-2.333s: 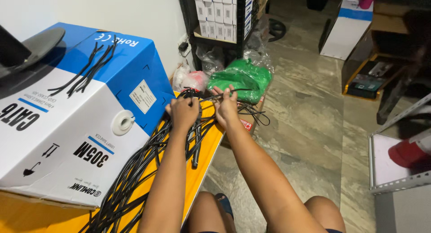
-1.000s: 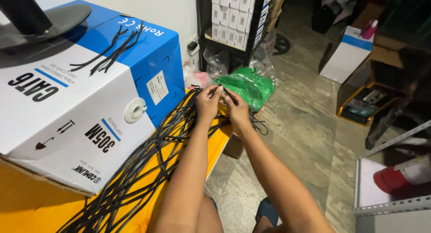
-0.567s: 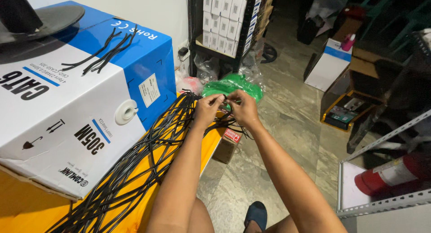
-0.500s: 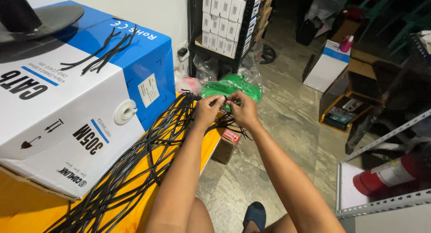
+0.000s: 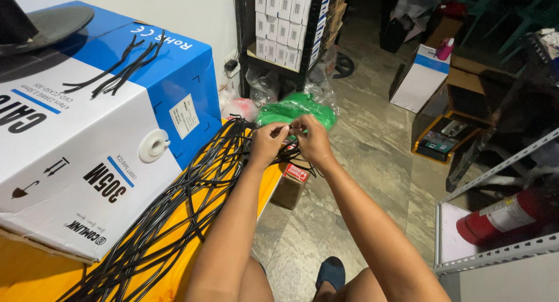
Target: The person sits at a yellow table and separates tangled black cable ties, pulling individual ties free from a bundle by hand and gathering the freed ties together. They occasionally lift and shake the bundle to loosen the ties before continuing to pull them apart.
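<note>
Head view: we see a bundle of black cables (image 5: 192, 203) lying along the yellow table (image 5: 23, 273), its far end reaching the table's far corner, where both our hands meet. Our left hand (image 5: 268, 144) is curled, fingertips pinched on something thin and dark at the cable ends; our right hand (image 5: 312, 140) is curled the same way, thumb and forefinger pinching close against the left. The two hands touch at the fingertips. What exactly sits between the fingers is too small to tell. Just beyond the hands lies a green plastic bag (image 5: 294, 110) on the floor. Left of the cables stands a large blue and white box (image 5: 99, 139) with a few short black strips (image 5: 119, 72) on top. A red fire extinguisher (image 5: 503, 215) lies well apart at right.
</note>
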